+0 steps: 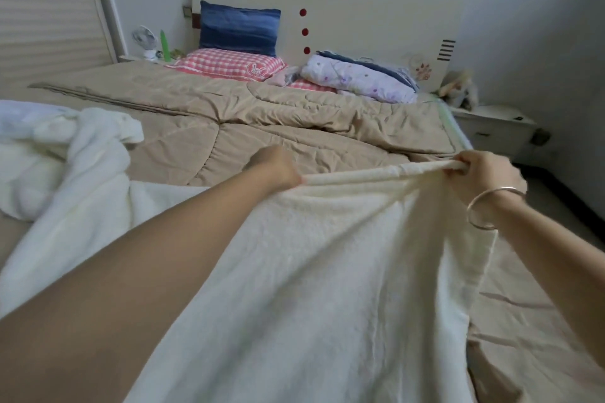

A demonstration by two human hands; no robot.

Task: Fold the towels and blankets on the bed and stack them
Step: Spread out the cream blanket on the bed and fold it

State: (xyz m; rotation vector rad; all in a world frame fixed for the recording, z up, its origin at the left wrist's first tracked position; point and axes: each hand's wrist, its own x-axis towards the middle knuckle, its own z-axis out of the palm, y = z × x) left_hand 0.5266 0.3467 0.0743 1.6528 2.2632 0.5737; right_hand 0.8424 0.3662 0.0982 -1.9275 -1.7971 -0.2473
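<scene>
One cream towel (327,271) hangs between left hand (278,167) and right hand (484,173), each gripping its top edge; left of the left hand a crumpled white blanket (91,154) lies unfolded, so folding seems barely begun.

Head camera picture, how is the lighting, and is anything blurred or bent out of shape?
Head view: dim, even light, no hard shadows or glare, just a faint glint on the bracelet; head view: the wide lens bows the headboard and leans the wardrobe; head view: the left forearm near the lens looks oversized and soft, the towel nap smeared.
</scene>
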